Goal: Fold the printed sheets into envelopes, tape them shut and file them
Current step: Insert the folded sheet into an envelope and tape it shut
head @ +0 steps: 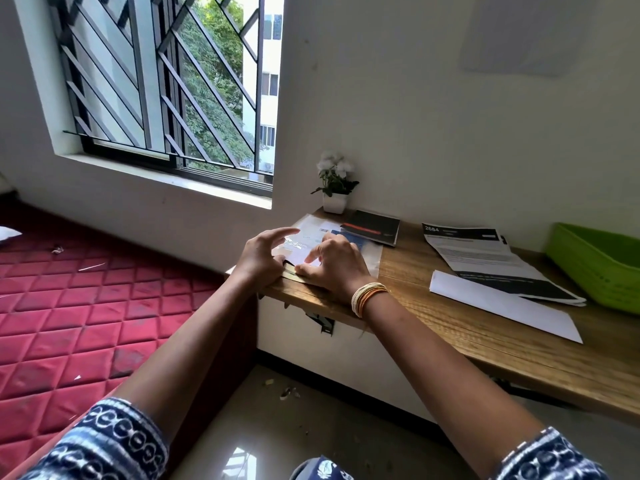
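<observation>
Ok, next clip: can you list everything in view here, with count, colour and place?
Printed sheet: one, white-blue, desk's left end, under both hands.
Notebook: one, black, behind it.
Potted plant: one, white flowers, desk corner.
Printed sheets: small stack, white-black, mid-desk.
Envelope: one, white, before the stack.
Tray: one, green, right.
Desk: wooden.
Mattress: red, left.
Window: barred.
Left hand, right hand: on the sheet.
</observation>
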The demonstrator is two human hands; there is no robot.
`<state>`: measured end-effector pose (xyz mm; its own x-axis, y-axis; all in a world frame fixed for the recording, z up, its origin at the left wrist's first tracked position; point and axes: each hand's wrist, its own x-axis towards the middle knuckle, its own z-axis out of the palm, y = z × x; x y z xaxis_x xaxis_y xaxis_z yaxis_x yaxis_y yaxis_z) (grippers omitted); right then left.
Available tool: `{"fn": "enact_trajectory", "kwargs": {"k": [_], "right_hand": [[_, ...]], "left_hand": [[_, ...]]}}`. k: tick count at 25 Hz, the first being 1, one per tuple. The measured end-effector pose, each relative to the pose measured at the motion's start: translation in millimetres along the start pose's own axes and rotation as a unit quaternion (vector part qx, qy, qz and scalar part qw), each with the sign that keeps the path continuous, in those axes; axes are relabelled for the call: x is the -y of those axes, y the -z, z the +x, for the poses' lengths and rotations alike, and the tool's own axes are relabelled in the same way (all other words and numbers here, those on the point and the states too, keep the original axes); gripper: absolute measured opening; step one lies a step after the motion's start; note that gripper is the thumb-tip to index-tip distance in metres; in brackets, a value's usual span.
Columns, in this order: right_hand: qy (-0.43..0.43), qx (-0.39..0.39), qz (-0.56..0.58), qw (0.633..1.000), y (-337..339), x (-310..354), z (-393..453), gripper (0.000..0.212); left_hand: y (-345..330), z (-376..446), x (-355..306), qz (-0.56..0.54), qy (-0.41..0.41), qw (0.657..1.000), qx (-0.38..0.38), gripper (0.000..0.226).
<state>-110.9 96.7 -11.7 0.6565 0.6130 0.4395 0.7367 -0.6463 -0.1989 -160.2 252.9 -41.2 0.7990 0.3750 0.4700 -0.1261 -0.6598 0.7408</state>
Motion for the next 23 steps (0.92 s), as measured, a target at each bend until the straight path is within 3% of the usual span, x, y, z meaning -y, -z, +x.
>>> {"fn": "enact_trajectory", "kwargs": {"k": [7,13,16,19,23], "right_hand": [[0.023,-0.008,-0.012,1.0,-3,6,5,0.035],[0.022,0.009,0.024,0.999,-6,12,6,0.047],[0.023,-0.007,0.029,0.999,-10,16,4,0.041],[0.033,-0.032,0.027,0.999,-11,16,3,0.038],[0.043,0.011,0.062,0.997,-6,3,-3,0.029]], "left_hand": [[8,0,1,-0.115,-0.025,0.989,0.084,0.083],[11,6,-2,-0.157,0.012,0.983,0.094,0.088],[14,7,-2,-0.188,0.017,0.977,0.101,0.09],[13,4,-2,-0.184,0.005,0.978,0.093,0.089],[9,2,-3,-0.132,0.001,0.987,0.095,0.087]]}}
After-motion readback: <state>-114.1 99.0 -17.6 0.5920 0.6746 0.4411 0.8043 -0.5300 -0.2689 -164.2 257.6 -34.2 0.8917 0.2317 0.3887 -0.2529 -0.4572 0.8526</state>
